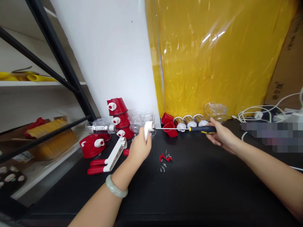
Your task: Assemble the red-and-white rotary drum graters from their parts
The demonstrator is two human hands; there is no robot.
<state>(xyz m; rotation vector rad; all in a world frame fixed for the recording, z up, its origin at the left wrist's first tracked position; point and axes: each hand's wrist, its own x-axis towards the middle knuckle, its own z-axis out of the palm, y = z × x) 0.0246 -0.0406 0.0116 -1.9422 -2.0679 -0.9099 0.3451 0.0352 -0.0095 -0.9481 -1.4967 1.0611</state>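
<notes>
My left hand (140, 145) is closed around a white plastic handle (148, 128), held upright above the table; its lower part is hidden in my fist. A screwdriver (203, 129) with a black and yellow grip lies level in my right hand (219, 135), its long shaft pointing left. The shaft's tip meets the right side of the white part. Below, on the black table, lie small red plastic pieces (165, 157) and several tiny screws (164, 167). Left of my left hand rest white crank handles (115, 154) with red grips.
Red housings (117, 106) with white knobs stand stacked at the back left, with another red housing (92, 145) nearby. Metal grater drums (189, 121), red hoppers (168, 124) and clear plastic parts (215, 111) line the back. White cables (262, 112) lie at right; a black-framed shelf (59, 60) stands left.
</notes>
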